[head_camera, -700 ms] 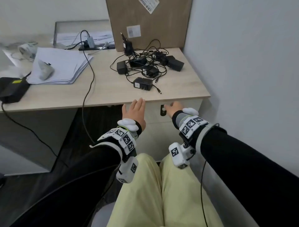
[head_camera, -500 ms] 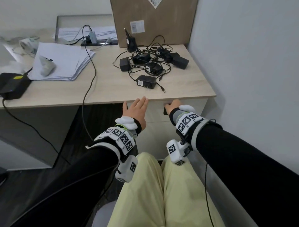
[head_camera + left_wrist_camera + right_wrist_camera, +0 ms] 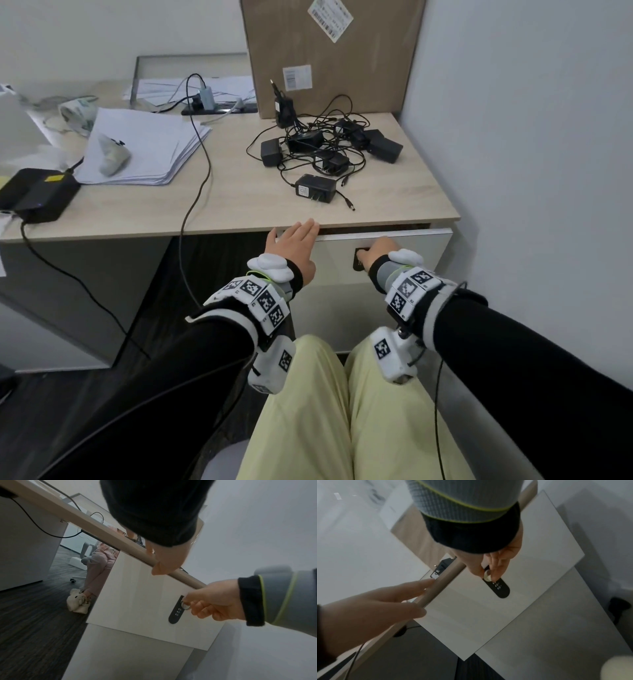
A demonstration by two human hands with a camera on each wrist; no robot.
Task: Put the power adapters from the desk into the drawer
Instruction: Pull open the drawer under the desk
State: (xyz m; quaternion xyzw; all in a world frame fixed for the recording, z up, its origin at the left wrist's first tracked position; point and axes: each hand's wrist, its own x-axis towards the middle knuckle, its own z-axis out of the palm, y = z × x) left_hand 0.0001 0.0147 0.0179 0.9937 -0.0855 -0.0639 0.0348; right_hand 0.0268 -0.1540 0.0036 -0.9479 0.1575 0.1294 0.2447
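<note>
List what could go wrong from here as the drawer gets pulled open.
1. The right hand only pinches the small silver knob on the lock plate; the fingers could slip off.
2. The left hand rests flat against the desk edge just above the drawer; its fingers could get caught in the gap.
3. The power adapters lie in tangled cords; lifting one may drag others off the desk.

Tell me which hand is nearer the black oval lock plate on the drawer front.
Right. The right hand pinches the small silver knob on the black oval lock plate; the left hand rests at the desk edge, apart.
</note>
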